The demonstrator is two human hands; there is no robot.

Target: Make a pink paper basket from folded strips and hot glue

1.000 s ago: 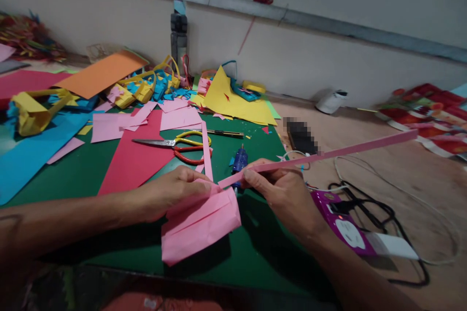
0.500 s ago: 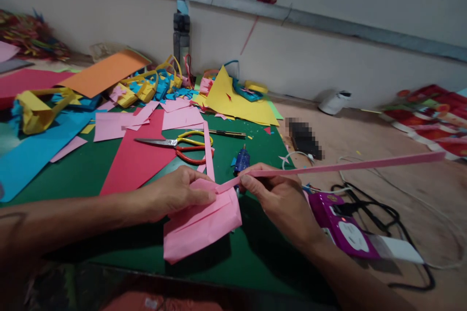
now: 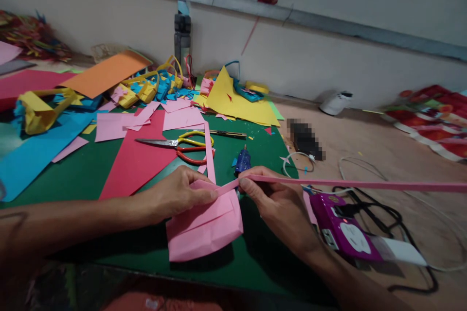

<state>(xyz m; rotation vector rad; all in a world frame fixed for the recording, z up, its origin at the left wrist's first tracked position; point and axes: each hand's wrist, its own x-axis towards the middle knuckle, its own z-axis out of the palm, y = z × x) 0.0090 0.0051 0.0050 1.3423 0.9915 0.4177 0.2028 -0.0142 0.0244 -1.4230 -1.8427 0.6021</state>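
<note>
My left hand (image 3: pixel 186 192) pinches the upper edge of a folded pink paper bag (image 3: pixel 206 233), thumb on top, over the green tabletop. One end of a long pink paper strip (image 3: pixel 328 183) lies at the bag's top edge by my left thumb. Between thumb and forefinger, my right hand (image 3: pixel 275 197) grips that strip close to the bag; the rest stretches out to the right edge of the view. A blue glue gun (image 3: pixel 242 161) rests just behind my right fingers, partly hidden. Scissors (image 3: pixel 177 145) with yellow and red handles lie beyond my left hand.
Pink, red (image 3: pixel 136 160), blue and yellow paper (image 3: pixel 237 99) covers the table's far part, beside small yellow and blue paper bags (image 3: pixel 146 87). At right are a purple power strip (image 3: pixel 346 228), tangled cables and a dark phone-like object (image 3: pixel 304 138). A wall runs behind.
The strip's free end has swung down and now reaches past the right edge of the view. The bag has tilted slightly in my left hand. Both hands keep their grip.
</note>
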